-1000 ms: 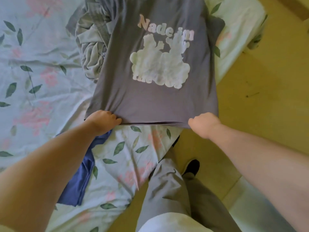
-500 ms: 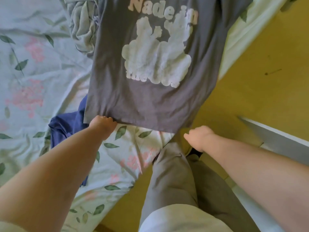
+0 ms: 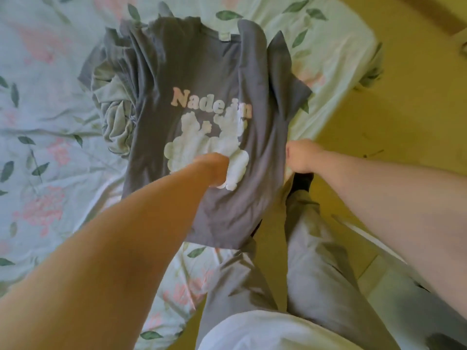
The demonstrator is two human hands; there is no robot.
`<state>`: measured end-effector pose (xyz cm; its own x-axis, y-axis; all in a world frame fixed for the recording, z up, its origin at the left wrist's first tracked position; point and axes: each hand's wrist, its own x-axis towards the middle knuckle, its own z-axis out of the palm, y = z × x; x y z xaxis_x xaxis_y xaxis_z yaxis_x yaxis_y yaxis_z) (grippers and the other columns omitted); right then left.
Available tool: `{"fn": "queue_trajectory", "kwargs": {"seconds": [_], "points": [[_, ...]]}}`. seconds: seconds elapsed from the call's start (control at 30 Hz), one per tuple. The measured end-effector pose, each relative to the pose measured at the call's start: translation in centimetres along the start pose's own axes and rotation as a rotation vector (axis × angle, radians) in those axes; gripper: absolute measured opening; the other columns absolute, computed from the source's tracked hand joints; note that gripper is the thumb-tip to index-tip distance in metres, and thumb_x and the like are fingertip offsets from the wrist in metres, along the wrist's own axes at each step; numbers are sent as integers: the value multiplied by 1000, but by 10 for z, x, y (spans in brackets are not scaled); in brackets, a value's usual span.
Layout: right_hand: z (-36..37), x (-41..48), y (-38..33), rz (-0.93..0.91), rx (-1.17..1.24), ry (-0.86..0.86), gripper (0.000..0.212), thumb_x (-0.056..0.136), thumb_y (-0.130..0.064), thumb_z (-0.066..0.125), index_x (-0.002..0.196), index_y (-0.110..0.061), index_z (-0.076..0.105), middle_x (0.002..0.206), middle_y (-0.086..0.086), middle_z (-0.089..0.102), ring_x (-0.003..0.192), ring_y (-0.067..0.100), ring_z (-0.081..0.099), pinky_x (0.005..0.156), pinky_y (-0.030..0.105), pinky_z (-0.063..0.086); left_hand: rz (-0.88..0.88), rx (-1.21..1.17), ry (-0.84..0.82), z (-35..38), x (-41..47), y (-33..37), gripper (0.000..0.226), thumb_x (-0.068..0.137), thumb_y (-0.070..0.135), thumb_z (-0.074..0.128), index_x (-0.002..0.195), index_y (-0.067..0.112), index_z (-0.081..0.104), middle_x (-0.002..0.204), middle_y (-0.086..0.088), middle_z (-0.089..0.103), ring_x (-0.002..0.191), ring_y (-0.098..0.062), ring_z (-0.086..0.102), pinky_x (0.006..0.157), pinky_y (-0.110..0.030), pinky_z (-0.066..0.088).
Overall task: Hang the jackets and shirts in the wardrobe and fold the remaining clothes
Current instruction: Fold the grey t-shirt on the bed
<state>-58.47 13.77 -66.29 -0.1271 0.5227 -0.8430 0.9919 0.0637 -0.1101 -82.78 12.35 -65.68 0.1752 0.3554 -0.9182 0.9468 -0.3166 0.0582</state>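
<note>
A grey T-shirt with pink "Nade in" lettering and a white print lies face up over the bed's corner, collar away from me, with its hem hanging off the edge. My left hand is on the middle of the shirt, fingers curled down into the cloth at the white print. At the shirt's right side edge, my right hand is a fist gripping the fabric. The left sleeve is bunched in folds.
A crumpled pale grey-green garment lies under the shirt's left side. The bed has a floral sheet. The yellow floor lies to the right, with my legs in grey trousers at the bed's corner. A white panel edge is lower right.
Both hands have left the hem and moved up to the shirt's middle. The shirt now lies lower in view with its collar visible. The blue garment is out of sight.
</note>
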Motion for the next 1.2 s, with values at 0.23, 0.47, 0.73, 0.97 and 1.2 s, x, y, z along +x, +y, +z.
{"fn": "queue_trajectory", "kwargs": {"seconds": [0.23, 0.47, 0.73, 0.97, 1.2], "points": [[-73, 107, 73, 198, 592, 250, 37, 94, -23, 56, 127, -8, 50, 129, 17, 57, 119, 38, 57, 87, 35, 45, 5, -346, 427, -185, 88, 64, 34, 92, 10, 51, 125, 12, 59, 123, -12, 58, 107, -35, 59, 90, -44, 53], [-93, 182, 106, 106, 685, 304, 53, 89, -33, 69, 134, -9, 53, 140, 10, 53, 129, 30, 53, 105, 37, 47, -259, -475, 570, -284, 214, 79, 49, 94, 5, 49, 142, 8, 41, 145, -15, 39, 120, -37, 55, 85, -39, 45], [-90, 162, 127, 122, 719, 120, 39, 100, -25, 56, 133, -6, 52, 128, 11, 59, 116, 33, 57, 89, 35, 46, -149, -545, 388, -319, 212, 92, 20, 94, 15, 60, 107, 18, 76, 104, -7, 75, 99, -24, 71, 89, -36, 59], [-54, 103, 136, 398, 921, 226, 6, 98, -18, 50, 102, -13, 48, 90, 5, 55, 78, 27, 55, 57, 33, 38, 197, -566, 335, -324, 204, 166, 12, 89, 14, 67, 99, 17, 75, 82, 10, 69, 87, -12, 71, 82, -27, 59], [-8, 80, 110, 578, 1046, 425, 12, 104, -23, 44, 115, -19, 46, 95, 0, 53, 69, 18, 51, 57, 33, 38, 426, -451, 389, -297, 216, 201, 15, 88, 23, 71, 103, 20, 71, 80, 17, 52, 82, -9, 56, 63, -16, 42]]}}
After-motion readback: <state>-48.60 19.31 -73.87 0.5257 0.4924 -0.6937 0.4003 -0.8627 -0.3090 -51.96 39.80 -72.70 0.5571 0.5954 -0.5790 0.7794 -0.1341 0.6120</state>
